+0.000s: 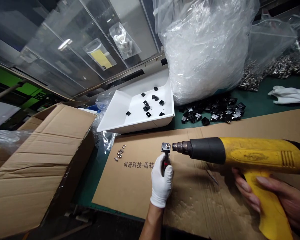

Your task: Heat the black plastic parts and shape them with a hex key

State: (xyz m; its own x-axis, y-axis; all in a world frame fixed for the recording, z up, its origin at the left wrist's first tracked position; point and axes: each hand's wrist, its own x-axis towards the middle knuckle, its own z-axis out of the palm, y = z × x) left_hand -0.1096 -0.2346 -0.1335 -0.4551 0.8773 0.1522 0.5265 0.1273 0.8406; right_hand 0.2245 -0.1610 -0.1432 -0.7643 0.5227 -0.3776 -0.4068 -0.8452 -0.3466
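My left hand, in a white glove, is closed round a dark-handled tool with a red mark. At the top of the tool sits a small black part with a metal fitting in it. My right hand, bare, is wrapped round the grip of a yellow heat gun. The gun points left, and its stepped metal nozzle is just right of the black part, with a small gap between them. Several small metal fittings lie on the cardboard sheet to the left.
Behind is a white tray with several black parts. A pile of black parts lies right of it, before a large plastic bag. Metal pieces and a white glove are back right; an open carton stands left.
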